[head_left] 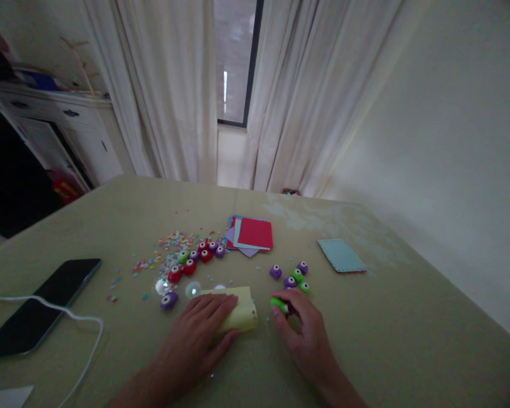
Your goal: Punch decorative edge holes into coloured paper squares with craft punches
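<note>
At lower centre, your left hand (202, 333), fingers together, covers yellow paper (243, 310); your right hand (304, 328) pinches one green bead (279, 306), other beads (275, 271) left loose.

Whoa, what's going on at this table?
A person's left hand lies on some yellow paper, and the right hand holds a small green piece to the right of it. Red, purple and green pieces with eyes sit about the table, with colorful bits scattered too. Colored squares lie stacked farther back.
</note>
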Tool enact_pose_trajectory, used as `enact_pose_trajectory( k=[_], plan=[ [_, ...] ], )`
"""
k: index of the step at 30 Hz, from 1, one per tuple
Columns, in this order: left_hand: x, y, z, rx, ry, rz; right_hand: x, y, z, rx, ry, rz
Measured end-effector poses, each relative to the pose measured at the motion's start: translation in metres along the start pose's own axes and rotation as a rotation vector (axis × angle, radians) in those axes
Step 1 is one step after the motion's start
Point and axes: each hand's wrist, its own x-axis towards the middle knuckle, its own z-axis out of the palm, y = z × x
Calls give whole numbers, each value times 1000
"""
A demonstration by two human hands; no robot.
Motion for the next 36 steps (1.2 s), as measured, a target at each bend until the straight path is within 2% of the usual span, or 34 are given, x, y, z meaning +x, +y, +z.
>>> enact_pose_trajectory(
  k=[5, 11, 18, 23, 27, 32, 36],
  plan=[
    [0, -1, -4, 10, -9, 0, 3, 2, 8, -28, -148, 66],
    [-1, -7, -3, 13, 0, 7, -3, 7, 11, -165, -270, 52],
    [2, -8, -4, 27, -21, 30, -1, 7, 4, -111, -261, 58],
    [1, -9, -2, 66, -36, 66, 1, 8, -2, 6, -233, 169],
    [0, -9, -1, 78, -38, 88, 1, 6, -3, -4, -272, 113],
    [0, -8, -3, 82, -53, 97, 2, 5, -2, -38, -275, 120],
    [-2, -8, -1, 97, -62, 95, 3, 6, -5, -76, -343, 44]
  ],
)
